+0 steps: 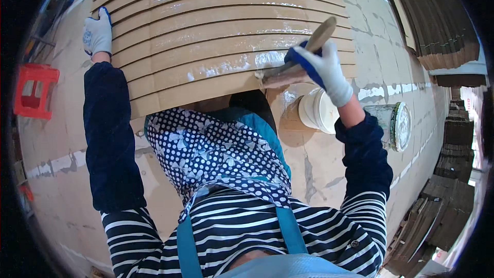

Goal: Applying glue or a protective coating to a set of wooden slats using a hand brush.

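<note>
Brush: a wide, flat brush [288, 72] with a pale wooden handle, lying low across the near right part of the cardboard stack, its bristle end pointing left and pressed on the wet edge of a sheet.
Right hand: the right hand [321, 69], in a white glove with blue fingertips, has its fingers closed tight round the brush handle (the handle's end sticks out above the knuckles).
Cardboard stack: a fanned stack of brown cardboard sheets [216, 25], each sheet stepped back a little from the next so only a strip of every one shows; several strips shine with wet, whitish glue [242, 63], thickest just left of the bristles.
Left hand: the left hand [98, 33], gloved the same way, rests on the far left edge of the stack, fingers curled over the sheet ends, well apart from the brush.
Bucket: a white bucket [316, 110] stands just below the right hand, near the stack's corner.
Tin: a round tin [396, 126] lies on its side just right of the bucket.
Floor: a pale tiled floor [56, 159] carries everything.
Stool: a red plastic stool [35, 90] at the left.
Other cardboard: further brown piles [437, 20] at the upper right and more along the right edge.
</note>
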A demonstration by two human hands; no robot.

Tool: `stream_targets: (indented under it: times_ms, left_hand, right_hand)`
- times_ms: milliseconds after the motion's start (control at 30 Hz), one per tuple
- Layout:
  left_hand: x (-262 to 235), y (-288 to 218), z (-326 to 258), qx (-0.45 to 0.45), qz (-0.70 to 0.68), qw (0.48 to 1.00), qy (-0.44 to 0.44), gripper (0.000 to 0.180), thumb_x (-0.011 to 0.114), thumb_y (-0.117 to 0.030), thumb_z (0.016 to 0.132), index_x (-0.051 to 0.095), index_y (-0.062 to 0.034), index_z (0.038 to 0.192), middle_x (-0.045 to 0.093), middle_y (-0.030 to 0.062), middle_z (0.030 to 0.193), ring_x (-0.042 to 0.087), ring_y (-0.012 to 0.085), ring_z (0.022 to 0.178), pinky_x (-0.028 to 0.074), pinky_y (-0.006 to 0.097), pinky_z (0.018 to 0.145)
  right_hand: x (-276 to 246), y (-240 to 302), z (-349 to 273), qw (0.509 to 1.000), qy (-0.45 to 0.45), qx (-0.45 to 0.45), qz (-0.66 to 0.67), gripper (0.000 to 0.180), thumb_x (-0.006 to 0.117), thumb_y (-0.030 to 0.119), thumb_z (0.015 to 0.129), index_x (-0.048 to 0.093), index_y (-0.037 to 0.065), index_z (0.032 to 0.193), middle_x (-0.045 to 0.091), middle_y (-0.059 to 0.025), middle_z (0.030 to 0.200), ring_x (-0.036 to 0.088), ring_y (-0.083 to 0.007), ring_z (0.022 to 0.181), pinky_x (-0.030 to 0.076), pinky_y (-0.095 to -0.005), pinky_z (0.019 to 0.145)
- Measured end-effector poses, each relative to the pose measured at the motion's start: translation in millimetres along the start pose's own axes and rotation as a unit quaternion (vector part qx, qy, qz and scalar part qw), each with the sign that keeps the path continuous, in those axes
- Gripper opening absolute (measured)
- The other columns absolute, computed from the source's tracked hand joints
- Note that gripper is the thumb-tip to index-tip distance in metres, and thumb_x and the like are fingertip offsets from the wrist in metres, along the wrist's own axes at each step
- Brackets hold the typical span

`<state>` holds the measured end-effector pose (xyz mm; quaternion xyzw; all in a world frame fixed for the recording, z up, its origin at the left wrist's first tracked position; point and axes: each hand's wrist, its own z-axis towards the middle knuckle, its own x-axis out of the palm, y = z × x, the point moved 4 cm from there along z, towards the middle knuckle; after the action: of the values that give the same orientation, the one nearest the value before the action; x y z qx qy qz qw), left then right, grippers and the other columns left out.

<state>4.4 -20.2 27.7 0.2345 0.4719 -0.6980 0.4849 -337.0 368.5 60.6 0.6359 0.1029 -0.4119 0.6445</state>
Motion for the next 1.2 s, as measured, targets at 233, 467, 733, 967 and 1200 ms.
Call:
stream_targets:
  times_ms: [233,467,733,967,1200]
  left_hand:
    - [13.3,-3.2,3.1,0.012,-0.017,1.0,-0.002,0.066,0.042,-0.056,0.079,0.057,0.0038,0.102,0.057,0.0271,0.102,0.054,0.0382,0.098,0.041,0.044,0.084]
    - [13.2,8.3,6.0,0.019,-0.005,1.0,-0.006,0.066,0.042,-0.057,0.079,0.057,0.0034,0.101,0.056,0.027,0.103,0.054,0.0387,0.098,0.041,0.044,0.083]
    - [24.4,2.7,12.2,0.025,-0.028,0.999,0.006,0.066,0.043,-0.057,0.079,0.056,0.0037,0.101,0.057,0.0253,0.104,0.054,0.0382,0.098,0.041,0.043,0.083]
    - [21.4,17.9,15.7,0.047,-0.035,0.998,-0.002,0.065,0.044,-0.056,0.079,0.056,0.0037,0.102,0.057,0.025,0.104,0.054,0.0378,0.098,0.041,0.043,0.083]
    - [18.1,14.4,16.1,0.02,0.002,1.0,0.012,0.066,0.045,-0.057,0.079,0.056,0.0042,0.102,0.057,0.0254,0.104,0.053,0.0378,0.098,0.041,0.043,0.083]
  right_hand:
    - [-0.9,12.9,65.3,0.987,-0.125,-0.099,0.023,0.028,0.065,0.025,0.076,0.063,-0.003,0.077,0.059,-0.0136,0.06,0.059,-0.0241,0.055,0.046,-0.0319,0.055]
    - [5.8,-12.5,-10.5,0.994,0.006,0.002,0.111,0.017,0.063,0.015,0.08,0.061,-0.002,0.08,0.061,-0.0037,0.071,0.051,-0.0076,0.052,0.041,-0.0225,0.05]
    - [-49.5,-27.2,78.3,0.976,-0.151,-0.112,0.111,0.017,0.056,0.012,0.085,0.06,-0.004,0.085,0.064,-0.007,0.077,0.058,-0.0101,0.063,0.046,-0.0249,0.059]
    - [-17.5,-35.6,-35.8,0.968,-0.061,0.051,0.238,0.015,0.052,0.009,0.087,0.058,-0.004,0.084,0.063,-0.0105,0.08,0.06,-0.0145,0.069,0.049,-0.0267,0.066]
    - [-53.0,-5.5,71.0,0.954,-0.123,-0.012,0.274,0.021,0.052,0.017,0.086,0.061,-0.002,0.081,0.063,-0.0063,0.081,0.057,-0.0084,0.066,0.046,-0.0216,0.058]
